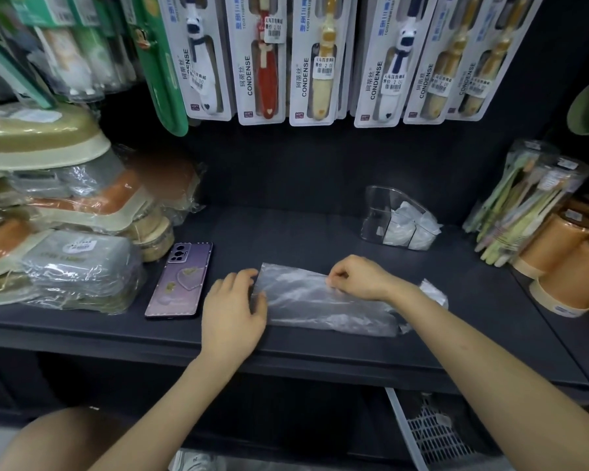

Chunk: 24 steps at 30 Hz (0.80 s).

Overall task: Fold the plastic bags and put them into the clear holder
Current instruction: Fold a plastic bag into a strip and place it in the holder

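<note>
Item: plastic bag (323, 300), clear film, one piece, lying flat on the dark shelf (320, 229) near its front edge, between the two hands.

Orientation: long axis runs left to right across the shelf, the right end sitting slightly nearer the front edge. That end is wrinkled and passes under the right forearm.

Left hand (233, 311): at the bag's left short edge, back of the hand up. The thumb lies over the film and the curved fingers are at the same edge, holding it.

Right hand (357, 277): at the bag's far long edge, about midway along it. The fingertips are curled and pinching the film there.

Clear holder (374, 212): stands farther back on the shelf, to the right, well apart from the hands. Contents: folded white bags (398, 227) standing side by side; count not clear.

Second bag (434, 290): crumpled, on the shelf just beyond the right wrist.

Surroundings:
- phone (181, 280), face down, just left of the left hand
- stacked wrapped soap boxes (65, 205), far left
- carded toothbrushes (320, 59) hanging above
- bundled toothbrush pack (524, 205) and orange cups (565, 263), right
- white basket (432, 433), below the shelf
</note>
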Motion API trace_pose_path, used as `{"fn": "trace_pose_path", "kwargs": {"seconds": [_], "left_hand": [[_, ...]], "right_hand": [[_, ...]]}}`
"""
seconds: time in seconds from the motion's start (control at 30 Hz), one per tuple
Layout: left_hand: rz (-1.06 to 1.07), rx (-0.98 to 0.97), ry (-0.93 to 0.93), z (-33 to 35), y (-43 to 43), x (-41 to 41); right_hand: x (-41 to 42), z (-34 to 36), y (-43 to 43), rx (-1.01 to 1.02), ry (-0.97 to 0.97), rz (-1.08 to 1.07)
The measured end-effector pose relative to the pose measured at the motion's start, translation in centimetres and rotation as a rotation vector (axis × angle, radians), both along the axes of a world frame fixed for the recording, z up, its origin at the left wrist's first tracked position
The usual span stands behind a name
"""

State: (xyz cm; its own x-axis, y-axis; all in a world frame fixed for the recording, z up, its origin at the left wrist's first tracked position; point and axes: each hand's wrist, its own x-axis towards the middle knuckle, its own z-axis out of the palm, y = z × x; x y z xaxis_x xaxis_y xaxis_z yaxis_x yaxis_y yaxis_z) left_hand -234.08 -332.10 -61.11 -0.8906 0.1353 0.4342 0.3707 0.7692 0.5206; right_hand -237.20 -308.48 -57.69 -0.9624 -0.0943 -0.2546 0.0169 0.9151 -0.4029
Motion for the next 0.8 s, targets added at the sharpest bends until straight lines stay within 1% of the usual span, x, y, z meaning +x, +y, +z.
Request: {"fn": "trace_pose_path", "kwargs": {"seconds": [0.07, 0.13, 0.2, 0.23, 0.3, 0.37, 0.47, 0.63, 0.67, 0.7, 0.77, 0.8], "left_hand": [[-0.104, -0.091, 0.096, -0.3, 0.4, -0.6], [-0.240, -0.151, 0.110, -0.6, 0.9, -1.3], [-0.339, -0.209, 0.059, -0.9, 1.6, -1.9], [-0.368, -0.239, -0.002, -0.8, 2.0, -2.0], [-0.396, -0.305, -0.132, -0.9, 2.6, -2.2], [-0.401, -0.395, -0.213, -1.3, 2.8, -2.4], [-0.386, -0.503, -0.238, -1.6, 2.9, -2.4], [-0.375, -0.563, -0.244, -2.0, 3.0, -2.6], [-0.376, -0.564, -0.247, -2.0, 3.0, -2.6], [-0.375, -0.560, -0.249, -2.1, 3.1, -2.6], [-0.371, -0.560, -0.248, -2.2, 3.1, -2.7], [-0.369, -0.566, -0.244, -2.2, 3.2, -2.7]], "right_hand": [[-0.2, 0.0, 0.0, 0.001, -0.007, 0.000], [-0.4, 0.1, -0.1, -0.007, -0.018, 0.002], [-0.6, 0.1, -0.1, -0.016, -0.029, 0.004], [-0.7, 0.1, 0.0, -0.019, -0.032, 0.007], [-0.9, -0.1, 0.0, -0.016, -0.028, 0.019], [-1.1, -0.1, 0.1, -0.013, -0.022, 0.023], [-1.2, -0.3, 0.2, -0.019, -0.039, 0.019], [-1.0, 0.5, 1.1, -0.134, -0.066, -0.051], [-0.6, 0.8, 1.3, -0.099, -0.019, -0.066], [0.0, 1.0, 1.3, 0.012, 0.093, -0.081], [1.7, 0.2, 0.6, 0.279, 0.479, -0.085], [2.8, -0.7, -0.3, 0.346, 0.599, -0.056]]}}
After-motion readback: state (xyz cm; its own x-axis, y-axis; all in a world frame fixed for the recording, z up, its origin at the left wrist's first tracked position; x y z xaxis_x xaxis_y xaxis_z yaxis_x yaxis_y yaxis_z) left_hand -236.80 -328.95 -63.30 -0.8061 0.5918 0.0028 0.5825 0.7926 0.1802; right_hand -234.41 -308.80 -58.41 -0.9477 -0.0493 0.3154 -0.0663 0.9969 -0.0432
